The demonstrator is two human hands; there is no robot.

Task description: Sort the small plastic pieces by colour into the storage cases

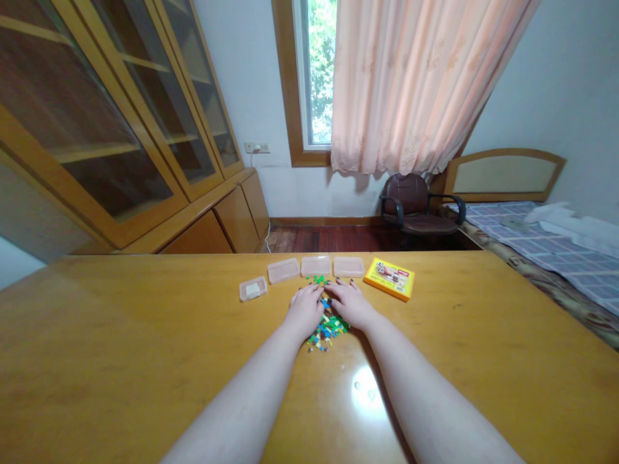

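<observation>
Mixed pieces: a loose heap of small blue, green, yellow and pale pieces (331, 327) lies mid-table between the wrists and just nearer than the fingers; a sideways sweep of either palm could scatter its outer bits
Green pieces: a small cluster (318, 279) sits at the far side of the fingertips, with little room between it and the heap, so a careless drag could mix the two
Left hand: the left hand (305, 310) is palm down, fingers curved at the cluster's near edge; I cannot tell whether it pinches anything
Right hand: the right hand (352, 307) is palm down with fingers spread apart, over the heap's far right edge; pieces under it are hidden and could be missed
Clear trays: three shallow trays, left (284, 271), middle (316, 266) and right (348, 267), stand in a far row; reaching fingertips could nudge the middle one
Small case: a clear case (263, 283) with something white lies far left
Yellow box: it (389, 279) lies flat, far right, apart from the right hand
Tabletop: the smooth, glossy wood (145, 348) may let small pieces slide
</observation>
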